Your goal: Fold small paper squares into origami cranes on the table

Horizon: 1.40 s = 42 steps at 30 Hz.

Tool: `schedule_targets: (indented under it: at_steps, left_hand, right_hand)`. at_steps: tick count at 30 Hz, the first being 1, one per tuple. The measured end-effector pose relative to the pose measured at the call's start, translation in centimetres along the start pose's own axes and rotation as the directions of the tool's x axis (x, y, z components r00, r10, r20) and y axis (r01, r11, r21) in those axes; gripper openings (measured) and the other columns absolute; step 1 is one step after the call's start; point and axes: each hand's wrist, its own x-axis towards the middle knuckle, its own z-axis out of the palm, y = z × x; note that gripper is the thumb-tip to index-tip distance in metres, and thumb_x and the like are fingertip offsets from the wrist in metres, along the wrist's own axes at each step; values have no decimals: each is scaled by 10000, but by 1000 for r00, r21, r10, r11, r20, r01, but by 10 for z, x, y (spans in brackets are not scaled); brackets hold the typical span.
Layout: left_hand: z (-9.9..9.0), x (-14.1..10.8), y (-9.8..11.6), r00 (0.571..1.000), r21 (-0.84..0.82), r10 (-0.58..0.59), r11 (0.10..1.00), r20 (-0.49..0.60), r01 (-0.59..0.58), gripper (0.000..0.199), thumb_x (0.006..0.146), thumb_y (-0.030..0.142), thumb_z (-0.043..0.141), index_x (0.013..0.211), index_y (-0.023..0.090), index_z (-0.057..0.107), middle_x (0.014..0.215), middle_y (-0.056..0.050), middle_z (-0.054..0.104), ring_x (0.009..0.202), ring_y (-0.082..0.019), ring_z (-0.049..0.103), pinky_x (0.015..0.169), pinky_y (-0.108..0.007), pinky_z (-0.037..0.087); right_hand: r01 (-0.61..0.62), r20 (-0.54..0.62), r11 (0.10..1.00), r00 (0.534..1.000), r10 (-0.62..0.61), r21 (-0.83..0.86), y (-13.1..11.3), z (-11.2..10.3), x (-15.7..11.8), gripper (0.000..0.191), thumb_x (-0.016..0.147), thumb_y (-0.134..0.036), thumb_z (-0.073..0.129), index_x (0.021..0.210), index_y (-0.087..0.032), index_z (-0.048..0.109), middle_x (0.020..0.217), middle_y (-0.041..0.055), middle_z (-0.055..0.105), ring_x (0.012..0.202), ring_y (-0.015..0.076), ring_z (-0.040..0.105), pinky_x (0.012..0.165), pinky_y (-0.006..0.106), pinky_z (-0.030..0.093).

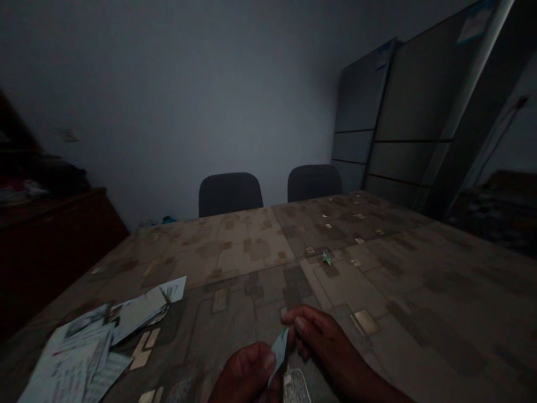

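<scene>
A small piece of pale green paper stands upright between my hands, low in the view. My left hand pinches its lower part, and my right hand holds its upper edge between the fingertips. Just below them lies a silvery, textured object, partly hidden and hard to identify. Farther ahead, a tiny folded green paper figure sits on the patterned tabletop. A loose pile of printed papers lies to the left of my hands.
Two dark chairs stand beyond the far table edge, against a grey wall. Tall grey cabinets rise at the right. A dark wooden sideboard with clutter on top runs along the left.
</scene>
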Motion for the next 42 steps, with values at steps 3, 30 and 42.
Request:
schedule_targets:
  at_steps: [3, 30, 42]
  left_hand:
    - [-8, 5, -7, 986, -18, -77, 997, 145, 81, 445, 656, 549, 758, 629, 136, 596, 444, 53, 456, 363, -38, 330, 402, -188, 208]
    - [15, -8, 11, 953, 116, 200, 977, -230, -177, 324, 640, 408, 813, 583, 144, 632, 458, -11, 647, 454, -114, 544, 499, -214, 385]
    - [12, -9, 11, 901, 122, 220, 975, -373, -188, 347, 562, 415, 854, 662, 137, 672, 508, -13, 663, 482, -135, 583, 514, -231, 434]
  right_hand:
    - [-30, 158, 997, 987, 19, 68, -4, -3, 0, 322, 758, -378, 680, 998, -169, 627, 808, 4, 559, 675, 120, 507, 634, 243, 384]
    - [-56, -6, 997, 998, 57, 55, 17, 7, -2, 301, 726, -426, 705, 793, -172, 557, 650, -32, 524, 583, 116, 511, 569, 234, 379]
    - [-12, -78, 997, 997, 7, -72, 9, 10, -7, 200, 760, -346, 651, 773, -157, 587, 637, -5, 561, 585, 128, 506, 547, 230, 360]
